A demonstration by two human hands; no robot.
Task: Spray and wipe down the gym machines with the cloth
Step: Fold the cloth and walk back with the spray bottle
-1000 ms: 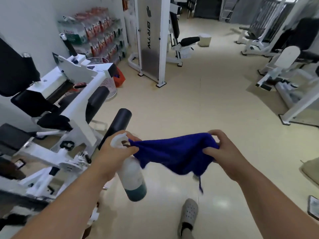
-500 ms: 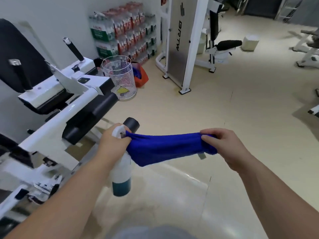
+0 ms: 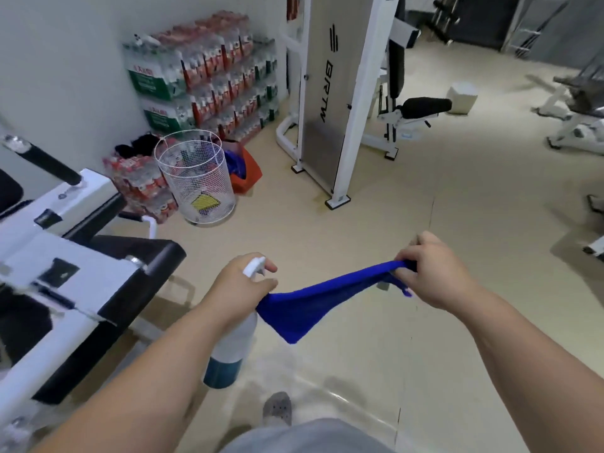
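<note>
Two hands out front, one cloth strung between them! The left hand is doing double duty: its grip is wrapped round the neck of a spray bottle, white with dark teal liquid at the bottom, and it pinches one end of the blue cloth as well. The right hand clamps its grip tight on the other end, so the cloth hangs in a sagging band over the floor, just right of the bottle.

Writing? One clear word: "BRTW" runs down the grey panel of the tall machine ahead, with a striped logo above it. Cases of bottled water are stacked against the wall, red labels and green; their print is too blurred to read.

Beige, glossy floor with faint seams, a pale wall on the left, dark walls far back. One white wire basket stands beside the cases with a yellow scrap inside, and one orange bag sits just behind it. At the left edge, one white-and-black machine sits close by the left arm. One padded black seat shows beyond the panel, one small white box past that, and more white frames at far right. One grey shoe pokes out below.
</note>
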